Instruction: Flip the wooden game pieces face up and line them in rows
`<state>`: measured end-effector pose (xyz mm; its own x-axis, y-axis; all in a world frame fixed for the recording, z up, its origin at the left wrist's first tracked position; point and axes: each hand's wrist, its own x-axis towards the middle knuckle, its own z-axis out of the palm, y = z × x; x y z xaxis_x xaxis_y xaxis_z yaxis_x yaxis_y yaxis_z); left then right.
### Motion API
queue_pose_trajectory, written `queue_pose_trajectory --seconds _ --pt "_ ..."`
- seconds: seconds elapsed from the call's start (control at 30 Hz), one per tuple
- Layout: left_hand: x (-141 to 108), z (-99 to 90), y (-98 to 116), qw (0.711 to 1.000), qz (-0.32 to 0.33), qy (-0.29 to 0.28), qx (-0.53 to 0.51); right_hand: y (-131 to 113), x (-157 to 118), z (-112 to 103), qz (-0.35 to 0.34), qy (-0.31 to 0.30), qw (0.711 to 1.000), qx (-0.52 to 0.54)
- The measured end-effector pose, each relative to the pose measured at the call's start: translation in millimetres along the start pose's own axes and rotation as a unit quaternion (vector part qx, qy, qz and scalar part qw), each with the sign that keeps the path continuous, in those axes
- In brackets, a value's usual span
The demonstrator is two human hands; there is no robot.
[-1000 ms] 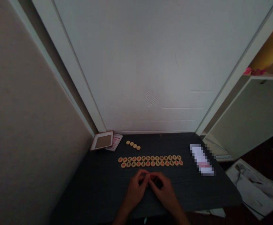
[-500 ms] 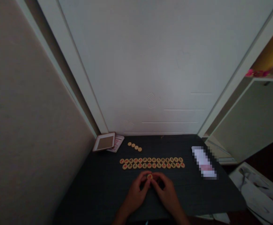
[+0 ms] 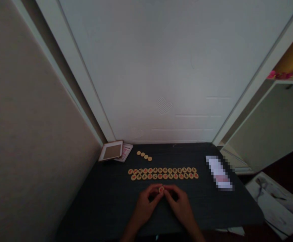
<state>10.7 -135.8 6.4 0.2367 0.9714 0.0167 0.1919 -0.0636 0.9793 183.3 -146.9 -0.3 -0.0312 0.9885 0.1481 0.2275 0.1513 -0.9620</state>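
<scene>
Between the fingertips of both hands I hold a round Chinese chess piece (image 3: 161, 190) with a red character facing me. My left hand (image 3: 147, 200) pinches its left side, and my right hand (image 3: 177, 200) pinches its right side. The hands are close together over the dark table (image 3: 106, 205). Just beyond my fingers lie two long rows of wooden chess pieces (image 3: 165, 176), marked with red or dark characters. Behind the rows, a short slanted line of plain-looking pieces (image 3: 146, 157) rests on the table, with no characters visible on them.
At the table's back left corner sits an open shallow box (image 3: 112, 151), overlapping a pinkish-white flat item (image 3: 127, 152). A pixelated pale object (image 3: 218, 173) lies on the right. A white panel (image 3: 161, 74) stands behind the table; papers (image 3: 279, 205) lie lower right.
Both hands stay nearly in place, still holding the piece, which looks slightly turned between the fingertips. The whole view has shifted a little. The rows look the same.
</scene>
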Motion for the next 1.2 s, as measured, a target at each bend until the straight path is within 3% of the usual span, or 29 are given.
queue_pose_trajectory --seconds 0.3,0.53,0.7,0.83,0.93,1.03,1.2 --pt "-10.0 1.4 5.2 0.99 0.049 0.007 0.13 8.3 -1.1 0.8 0.034 0.007 0.999 0.002" --pt "-16.7 -12.1 11.2 0.989 0.054 0.001 0.135 3.6 -1.4 0.9 0.029 -0.026 0.999 0.001" --pt "-16.6 -58.3 0.9 0.976 0.063 0.113 0.176 3.5 -4.0 2.4 0.02 0.012 1.0 -0.021" --pt "-16.8 -115.4 -17.4 0.94 0.091 0.195 0.264 3.5 -6.0 2.8 0.01 0.019 0.999 -0.032" --pt "-18.9 -146.9 -31.5 0.908 0.096 0.247 0.326 4.4 -6.3 3.0 0.014 0.015 0.999 -0.039" --pt "-21.9 -159.2 -43.1 0.881 0.097 0.244 0.393 7.0 -6.0 3.2 0.016 0.007 0.999 -0.049" --pt "-25.4 -157.7 -56.1 0.846 0.09 0.18 0.494 10.3 -6.3 3.6 0.02 0.0 0.998 -0.056"
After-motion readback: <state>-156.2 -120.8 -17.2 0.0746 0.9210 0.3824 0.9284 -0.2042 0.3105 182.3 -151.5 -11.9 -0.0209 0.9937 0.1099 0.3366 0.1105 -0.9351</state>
